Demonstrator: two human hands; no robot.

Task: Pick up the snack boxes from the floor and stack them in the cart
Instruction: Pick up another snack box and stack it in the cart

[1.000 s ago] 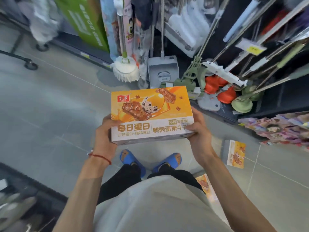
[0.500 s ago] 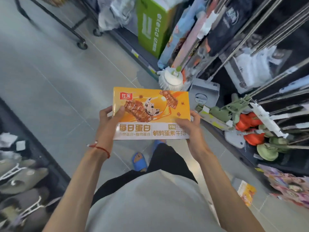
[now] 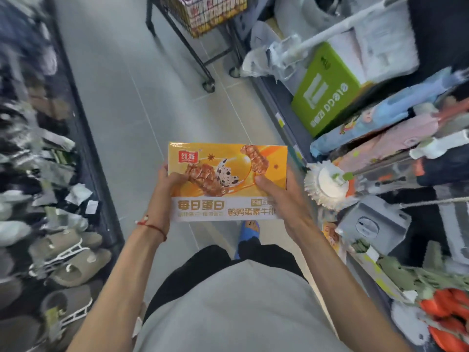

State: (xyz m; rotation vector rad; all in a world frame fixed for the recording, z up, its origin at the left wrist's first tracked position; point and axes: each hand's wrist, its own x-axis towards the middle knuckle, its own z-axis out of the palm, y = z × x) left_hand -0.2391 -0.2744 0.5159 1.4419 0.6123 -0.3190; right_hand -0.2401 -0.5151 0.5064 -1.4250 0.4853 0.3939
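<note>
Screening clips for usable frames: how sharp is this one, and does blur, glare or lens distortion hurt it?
Head view: the snack box, left hand and right hand are fairly sharp, print readable. Head view: slippers at left and mop head at right are motion-smeared, the cart up top soft. Head view: wide-angle lens bends the shelf edges; light even, no strong glare.

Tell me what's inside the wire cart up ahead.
Through the cart mesh, packed yellow and pink boxes show. Its top is out of frame, so fill level is hidden.
</note>
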